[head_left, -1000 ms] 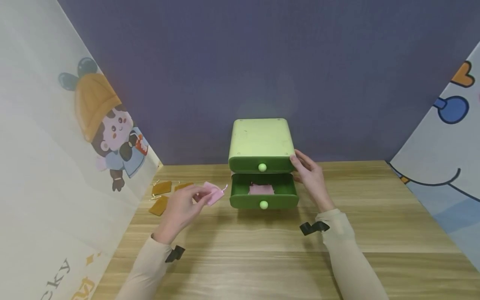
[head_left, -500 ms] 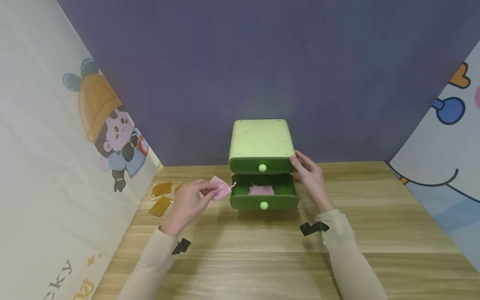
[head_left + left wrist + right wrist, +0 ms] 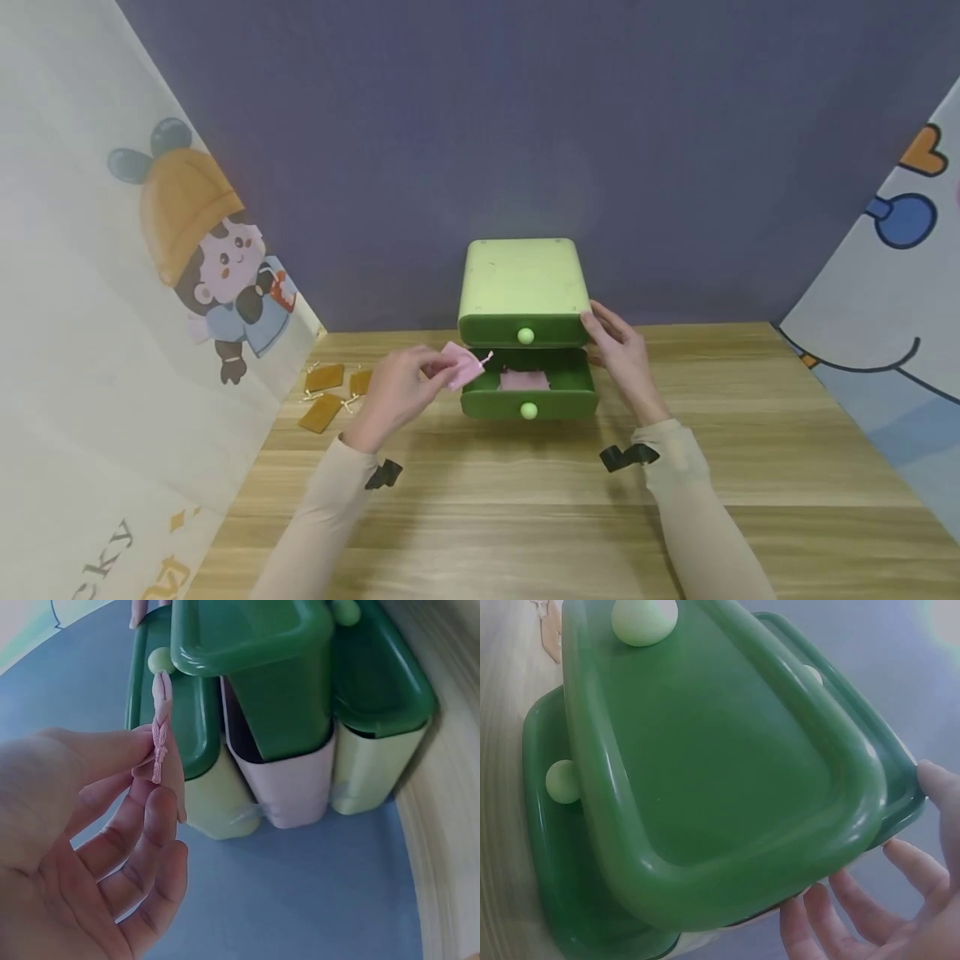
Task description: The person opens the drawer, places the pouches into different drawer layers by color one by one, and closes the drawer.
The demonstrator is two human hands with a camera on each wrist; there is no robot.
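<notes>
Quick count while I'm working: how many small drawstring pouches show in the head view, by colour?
Pink fabric drawstring pouches: 2 (left hand, open green drawer)
Mustard-brown fabric drawstring pouches: 3 (wood-grain table)
Total in sight: 5

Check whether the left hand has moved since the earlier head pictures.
Yes, rightward: judged against the open green drawer, the left hand with its pink pouch has come closer.

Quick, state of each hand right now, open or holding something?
Left hand: closed, pinching a pink fabric drawstring pouch.
Right hand: open, touching the boxy light-green drawer unit.
</notes>
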